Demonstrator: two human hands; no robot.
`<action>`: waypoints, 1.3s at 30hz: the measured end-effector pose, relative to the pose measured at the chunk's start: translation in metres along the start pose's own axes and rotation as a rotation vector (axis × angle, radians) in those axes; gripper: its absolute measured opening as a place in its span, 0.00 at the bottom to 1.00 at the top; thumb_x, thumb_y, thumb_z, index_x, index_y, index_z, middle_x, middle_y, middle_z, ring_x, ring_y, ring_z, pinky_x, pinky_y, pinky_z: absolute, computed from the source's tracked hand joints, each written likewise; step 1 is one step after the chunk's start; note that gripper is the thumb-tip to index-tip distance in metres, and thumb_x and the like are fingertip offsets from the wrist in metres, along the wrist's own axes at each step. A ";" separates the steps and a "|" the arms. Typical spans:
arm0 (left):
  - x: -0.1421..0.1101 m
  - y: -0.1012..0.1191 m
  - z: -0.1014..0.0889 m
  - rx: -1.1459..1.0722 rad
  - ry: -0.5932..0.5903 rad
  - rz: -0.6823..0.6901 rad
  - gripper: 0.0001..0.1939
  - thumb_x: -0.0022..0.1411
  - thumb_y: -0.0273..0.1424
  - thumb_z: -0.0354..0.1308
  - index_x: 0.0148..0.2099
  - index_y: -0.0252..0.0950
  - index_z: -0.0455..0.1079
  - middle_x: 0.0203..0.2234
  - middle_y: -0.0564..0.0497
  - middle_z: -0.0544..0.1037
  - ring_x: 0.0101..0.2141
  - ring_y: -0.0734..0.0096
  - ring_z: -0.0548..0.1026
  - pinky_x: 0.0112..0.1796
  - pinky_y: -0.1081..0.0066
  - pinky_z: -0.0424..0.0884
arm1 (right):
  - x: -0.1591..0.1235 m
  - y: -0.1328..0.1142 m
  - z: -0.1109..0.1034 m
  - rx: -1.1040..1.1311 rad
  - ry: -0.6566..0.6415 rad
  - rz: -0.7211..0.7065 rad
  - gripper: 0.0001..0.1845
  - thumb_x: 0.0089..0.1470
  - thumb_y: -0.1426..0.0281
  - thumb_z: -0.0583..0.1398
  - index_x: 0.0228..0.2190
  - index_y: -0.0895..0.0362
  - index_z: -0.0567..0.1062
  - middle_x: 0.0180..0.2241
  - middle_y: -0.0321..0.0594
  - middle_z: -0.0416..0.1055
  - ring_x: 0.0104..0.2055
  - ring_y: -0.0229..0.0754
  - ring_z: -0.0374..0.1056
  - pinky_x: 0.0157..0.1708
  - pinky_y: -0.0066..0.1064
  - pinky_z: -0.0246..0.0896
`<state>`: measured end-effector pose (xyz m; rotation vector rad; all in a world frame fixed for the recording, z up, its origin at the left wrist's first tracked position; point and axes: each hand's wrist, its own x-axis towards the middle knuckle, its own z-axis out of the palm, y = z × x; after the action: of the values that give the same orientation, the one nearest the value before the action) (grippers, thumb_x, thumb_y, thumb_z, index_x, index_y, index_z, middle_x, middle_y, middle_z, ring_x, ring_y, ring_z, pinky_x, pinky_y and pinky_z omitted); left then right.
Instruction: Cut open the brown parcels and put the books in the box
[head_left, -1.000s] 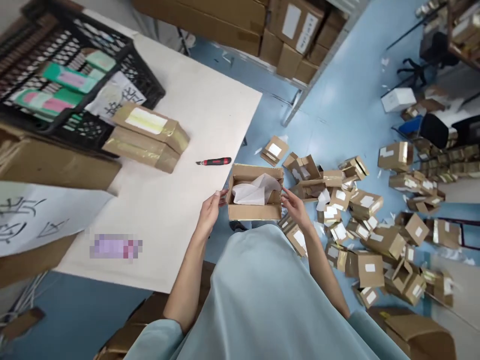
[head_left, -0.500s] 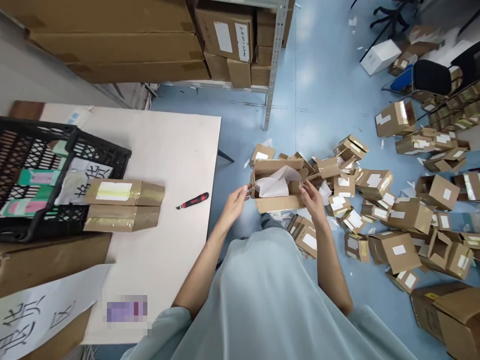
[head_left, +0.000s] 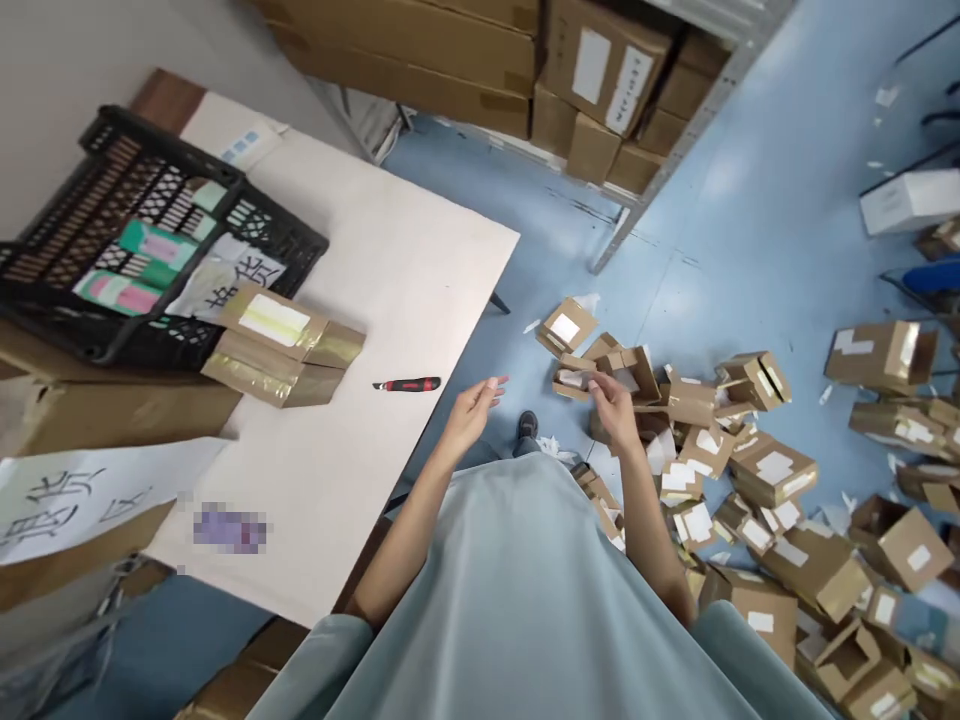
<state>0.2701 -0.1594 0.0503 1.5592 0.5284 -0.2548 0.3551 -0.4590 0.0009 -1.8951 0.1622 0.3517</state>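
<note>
My left hand (head_left: pixel 469 418) is in the air just off the table edge, fingers apart, holding nothing. Across from it, my right hand (head_left: pixel 616 412) hangs with its fingers loosely spread and seems to hold nothing. Beyond the right fingertips, an open cardboard box (head_left: pixel 568 389) with white paper inside appears lower down, at the near side of the floor pile; the fingers partly cover it. A red and black utility knife (head_left: pixel 411 385) lies on the white table (head_left: pixel 375 300). Two taped cardboard boxes (head_left: pixel 319 345) rest side by side to its left.
A black plastic crate (head_left: pixel 120 335) with green and pink packs stands at the table's far left. Near it is a box with a handwritten paper sign (head_left: pixel 90 495). A pixelated purple item (head_left: pixel 230 529) lies nearby. Opened cartons (head_left: pixel 772 470) cover the floor at right; a metal shelf (head_left: pixel 675 160) stands ahead.
Both hands held the open cardboard box and moved it right, off the table side. Now they have let go of it, and it is down by the pile. The view has swung.
</note>
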 end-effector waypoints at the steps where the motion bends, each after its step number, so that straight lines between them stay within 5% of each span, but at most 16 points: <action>1: -0.002 -0.002 -0.011 -0.030 0.041 -0.013 0.38 0.75 0.63 0.57 0.63 0.36 0.83 0.65 0.36 0.83 0.62 0.42 0.83 0.64 0.47 0.79 | 0.008 -0.009 0.014 -0.015 -0.059 -0.006 0.43 0.60 0.33 0.65 0.55 0.56 0.86 0.60 0.58 0.84 0.64 0.65 0.80 0.69 0.60 0.73; 10: -0.035 -0.020 -0.113 -0.303 0.359 -0.012 0.43 0.68 0.70 0.61 0.61 0.36 0.83 0.64 0.35 0.84 0.62 0.41 0.82 0.65 0.46 0.77 | 0.046 -0.098 0.154 -0.186 -0.454 -0.133 0.44 0.62 0.32 0.63 0.58 0.55 0.84 0.64 0.58 0.82 0.68 0.65 0.78 0.70 0.59 0.73; 20: -0.114 -0.067 -0.223 -0.494 0.723 -0.010 0.41 0.66 0.68 0.64 0.60 0.38 0.83 0.64 0.35 0.84 0.61 0.43 0.83 0.66 0.46 0.76 | 0.030 -0.157 0.340 -0.299 -0.734 -0.333 0.36 0.64 0.39 0.64 0.56 0.55 0.84 0.62 0.57 0.84 0.65 0.62 0.80 0.70 0.59 0.73; 26: -0.127 -0.092 -0.249 -0.582 0.843 -0.065 0.38 0.65 0.64 0.67 0.60 0.38 0.82 0.64 0.35 0.84 0.61 0.43 0.83 0.66 0.47 0.75 | 0.008 -0.176 0.419 -0.425 -0.959 -0.379 0.23 0.69 0.54 0.65 0.57 0.53 0.85 0.63 0.52 0.83 0.63 0.57 0.81 0.68 0.54 0.76; 33: -0.084 -0.090 -0.254 -0.660 0.838 -0.153 0.38 0.62 0.60 0.70 0.61 0.37 0.80 0.65 0.36 0.82 0.61 0.44 0.83 0.66 0.48 0.76 | 0.018 -0.210 0.497 -0.589 -1.166 -0.549 0.21 0.72 0.63 0.62 0.61 0.54 0.84 0.64 0.49 0.83 0.65 0.54 0.80 0.68 0.48 0.76; 39: -0.046 -0.084 -0.257 -0.807 0.910 -0.216 0.31 0.64 0.51 0.73 0.60 0.37 0.79 0.62 0.36 0.84 0.60 0.45 0.84 0.65 0.49 0.77 | 0.045 -0.244 0.586 -0.797 -1.266 -0.825 0.27 0.74 0.68 0.58 0.69 0.59 0.78 0.70 0.51 0.77 0.73 0.56 0.72 0.76 0.47 0.64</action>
<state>0.1490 0.0841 0.0161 0.7463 1.3174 0.4987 0.3703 0.1774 0.0231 -1.8943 -1.7443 1.0349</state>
